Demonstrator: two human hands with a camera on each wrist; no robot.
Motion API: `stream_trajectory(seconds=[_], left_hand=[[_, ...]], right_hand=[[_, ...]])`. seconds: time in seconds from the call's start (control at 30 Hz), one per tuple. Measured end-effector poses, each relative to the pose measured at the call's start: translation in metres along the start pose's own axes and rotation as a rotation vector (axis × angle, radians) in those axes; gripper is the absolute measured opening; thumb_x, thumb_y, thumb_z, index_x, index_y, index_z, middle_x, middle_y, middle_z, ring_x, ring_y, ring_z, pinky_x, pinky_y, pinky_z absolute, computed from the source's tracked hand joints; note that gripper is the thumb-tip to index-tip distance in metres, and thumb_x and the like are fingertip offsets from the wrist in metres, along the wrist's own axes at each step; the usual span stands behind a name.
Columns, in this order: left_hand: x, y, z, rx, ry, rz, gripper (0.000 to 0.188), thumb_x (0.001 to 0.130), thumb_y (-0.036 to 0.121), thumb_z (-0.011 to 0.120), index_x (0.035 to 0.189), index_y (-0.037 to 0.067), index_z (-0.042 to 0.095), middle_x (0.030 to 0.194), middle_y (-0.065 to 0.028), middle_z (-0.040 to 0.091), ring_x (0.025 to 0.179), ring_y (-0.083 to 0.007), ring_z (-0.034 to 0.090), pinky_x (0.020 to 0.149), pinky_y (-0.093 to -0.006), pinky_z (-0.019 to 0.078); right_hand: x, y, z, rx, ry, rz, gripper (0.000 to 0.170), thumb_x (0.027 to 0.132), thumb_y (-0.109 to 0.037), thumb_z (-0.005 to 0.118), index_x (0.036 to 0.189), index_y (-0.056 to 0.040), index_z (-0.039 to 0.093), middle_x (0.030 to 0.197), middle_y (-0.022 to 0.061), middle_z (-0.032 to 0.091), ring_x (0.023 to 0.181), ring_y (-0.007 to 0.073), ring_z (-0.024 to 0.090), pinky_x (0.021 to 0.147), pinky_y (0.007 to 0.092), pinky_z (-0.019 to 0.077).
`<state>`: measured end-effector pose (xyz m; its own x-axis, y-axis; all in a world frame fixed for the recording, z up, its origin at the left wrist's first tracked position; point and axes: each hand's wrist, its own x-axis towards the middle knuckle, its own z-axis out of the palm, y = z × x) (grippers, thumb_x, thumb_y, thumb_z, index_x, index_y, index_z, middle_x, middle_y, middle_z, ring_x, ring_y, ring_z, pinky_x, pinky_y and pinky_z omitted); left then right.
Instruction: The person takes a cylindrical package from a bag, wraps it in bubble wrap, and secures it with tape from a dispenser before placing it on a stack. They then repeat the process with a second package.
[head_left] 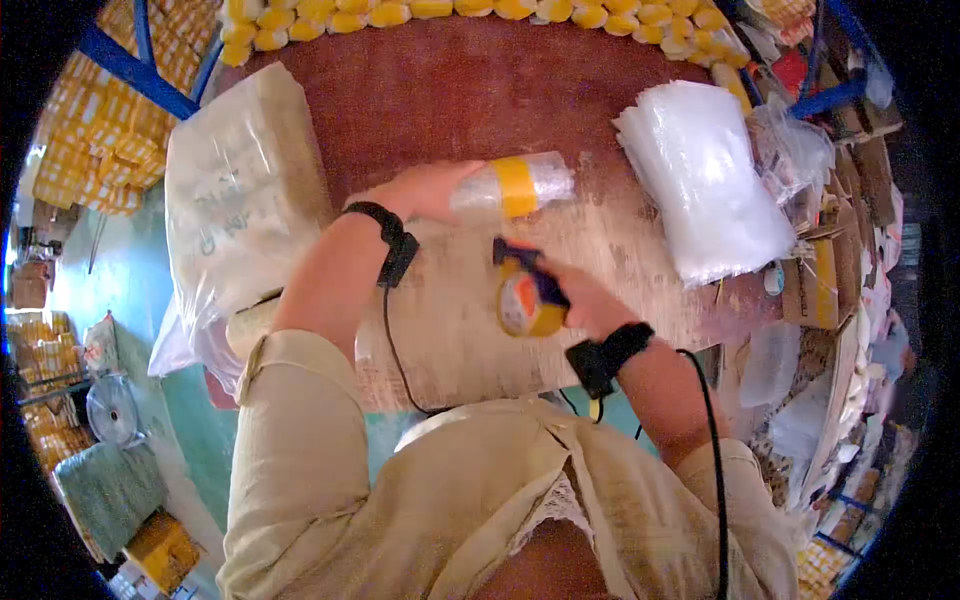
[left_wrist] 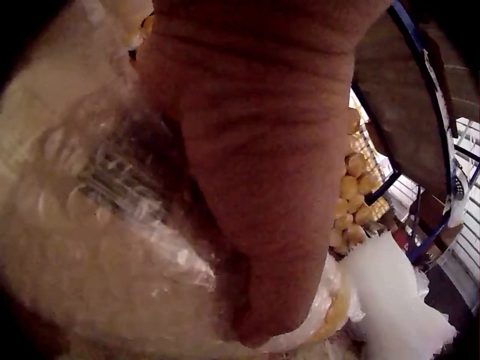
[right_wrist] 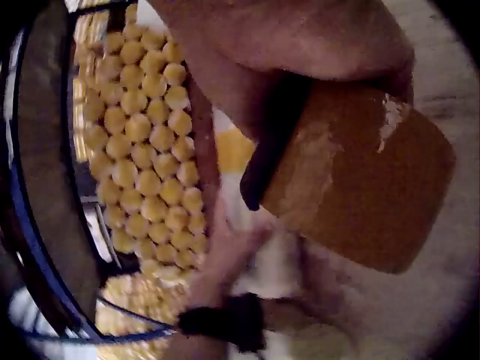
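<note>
Plastic bundle (head_left: 516, 186) held, left grip (head_left: 428, 191) | dispenser (head_left: 524, 297) clasped, right grip (head_left: 587, 300) | apart, inside table (head_left: 450, 340) edges

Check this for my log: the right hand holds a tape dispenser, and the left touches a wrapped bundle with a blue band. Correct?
The band on the wrapped bundle is yellow, not blue, as the head view shows; the rest stands.

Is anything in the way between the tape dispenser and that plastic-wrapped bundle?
Nothing visible is. In the head view, only bare tabletop shows between the tape dispenser and the bundle; the left grip holds its left end.
</note>
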<state>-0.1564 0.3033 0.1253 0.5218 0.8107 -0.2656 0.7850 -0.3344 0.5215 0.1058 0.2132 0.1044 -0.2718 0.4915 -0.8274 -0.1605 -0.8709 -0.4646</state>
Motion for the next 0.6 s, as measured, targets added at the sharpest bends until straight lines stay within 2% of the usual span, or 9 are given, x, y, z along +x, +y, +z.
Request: stream_trajectory(seconds=[0.03, 0.07, 0.17, 0.2, 0.23, 0.3, 0.4, 0.5, 0.6], left_hand=[[0.000, 0.000, 0.004, 0.028, 0.045, -0.050, 0.096, 0.056, 0.023, 0.076, 0.136, 0.022, 0.023, 0.125, -0.0217, 0.042, 0.108, -0.0406, 0.046, 0.092, -0.0415, 0.0393], [-0.004, -0.002, 0.010, 0.050, 0.089, -0.108, 0.096, 0.056, 0.026, 0.076, 0.136, 0.022, 0.023, 0.126, -0.0211, 0.041, 0.110, -0.0402, 0.045, 0.093, -0.0411, 0.0386], [-0.053, 0.004, 0.025, 0.518, 0.319, -0.162, 0.090, 0.059, 0.032, 0.072, 0.136, 0.023, 0.025, 0.127, -0.0187, 0.039, 0.114, -0.0369, 0.041, 0.096, -0.0392, 0.0348], [-0.073, 0.008, 0.016, 0.438, 0.257, -0.272, 0.087, 0.061, 0.028, 0.073, 0.135, 0.021, 0.027, 0.130, -0.0173, 0.036, 0.120, -0.0356, 0.035, 0.101, -0.0393, 0.0295], [-0.087, -0.003, 0.027, 0.361, 0.317, -0.223, 0.085, 0.062, 0.026, 0.073, 0.134, 0.019, 0.028, 0.130, -0.0173, 0.036, 0.119, -0.0352, 0.036, 0.101, -0.0394, 0.0298], [-0.108, -0.021, 0.042, 0.209, 0.459, -0.128, 0.081, 0.064, 0.021, 0.073, 0.133, 0.015, 0.031, 0.129, -0.0173, 0.037, 0.119, -0.0346, 0.037, 0.101, -0.0397, 0.0303], [-0.109, -0.018, 0.050, -0.075, 0.634, -0.176, 0.077, 0.064, 0.015, 0.073, 0.130, 0.008, 0.033, 0.129, -0.0175, 0.040, 0.120, -0.0332, 0.037, 0.101, -0.0385, 0.0312], [-0.111, -0.020, 0.049, -0.259, 0.617, -0.214, 0.075, 0.066, 0.012, 0.071, 0.129, 0.005, 0.032, 0.128, -0.0181, 0.041, 0.120, -0.0325, 0.037, 0.099, -0.0370, 0.0333], [-0.113, -0.035, 0.060, -0.538, 0.579, -0.233, 0.075, 0.065, 0.008, 0.069, 0.130, 0.004, 0.031, 0.130, -0.0185, 0.039, 0.122, -0.0322, 0.035, 0.100, -0.0361, 0.0321]], right_hand=[[-0.010, 0.007, 0.006, -0.008, -0.005, 0.005, 0.029, 0.085, -0.030, 0.055, 0.087, -0.0017, 0.058, 0.074, 0.0059, 0.062, 0.057, 0.0164, 0.058, 0.054, 0.0299, 0.0490], [-0.023, 0.012, 0.008, -0.185, 0.082, -0.012, 0.032, 0.085, -0.031, 0.056, 0.091, 0.0001, 0.059, 0.075, 0.0050, 0.062, 0.059, 0.0149, 0.058, 0.054, 0.0283, 0.0489], [-0.039, 0.014, -0.008, -0.289, 0.008, -0.148, 0.034, 0.083, -0.030, 0.057, 0.095, 0.0020, 0.058, 0.077, 0.0054, 0.062, 0.062, 0.0148, 0.059, 0.056, 0.0282, 0.0489], [-0.041, 0.015, -0.014, -0.297, 0.039, -0.215, 0.037, 0.082, -0.031, 0.059, 0.097, 0.0027, 0.058, 0.078, 0.0062, 0.062, 0.063, 0.0145, 0.059, 0.057, 0.0280, 0.0486], [-0.058, 0.005, -0.003, -0.287, -0.047, -0.273, 0.040, 0.080, -0.035, 0.059, 0.097, 0.0020, 0.058, 0.079, 0.0064, 0.062, 0.064, 0.0141, 0.059, 0.059, 0.0278, 0.0482], [-0.050, 0.009, 0.003, -0.422, 0.047, -0.363, 0.041, 0.080, -0.035, 0.059, 0.097, 0.0016, 0.058, 0.079, 0.0056, 0.062, 0.064, 0.0139, 0.058, 0.059, 0.0277, 0.0473], [-0.037, 0.006, 0.037, -0.552, -0.077, -0.466, 0.041, 0.079, -0.037, 0.059, 0.093, 0.0017, 0.060, 0.077, 0.0051, 0.062, 0.064, 0.0141, 0.058, 0.058, 0.0285, 0.0464], [-0.032, -0.013, 0.097, -0.509, -0.129, -0.494, 0.042, 0.079, -0.038, 0.058, 0.089, 0.0020, 0.061, 0.073, 0.0056, 0.062, 0.063, 0.0142, 0.058, 0.058, 0.0288, 0.0456], [-0.011, -0.025, 0.140, -0.608, -0.113, -0.482, 0.044, 0.078, -0.041, 0.057, 0.085, 0.0022, 0.062, 0.073, 0.0069, 0.062, 0.065, 0.0150, 0.058, 0.059, 0.0288, 0.0455]])
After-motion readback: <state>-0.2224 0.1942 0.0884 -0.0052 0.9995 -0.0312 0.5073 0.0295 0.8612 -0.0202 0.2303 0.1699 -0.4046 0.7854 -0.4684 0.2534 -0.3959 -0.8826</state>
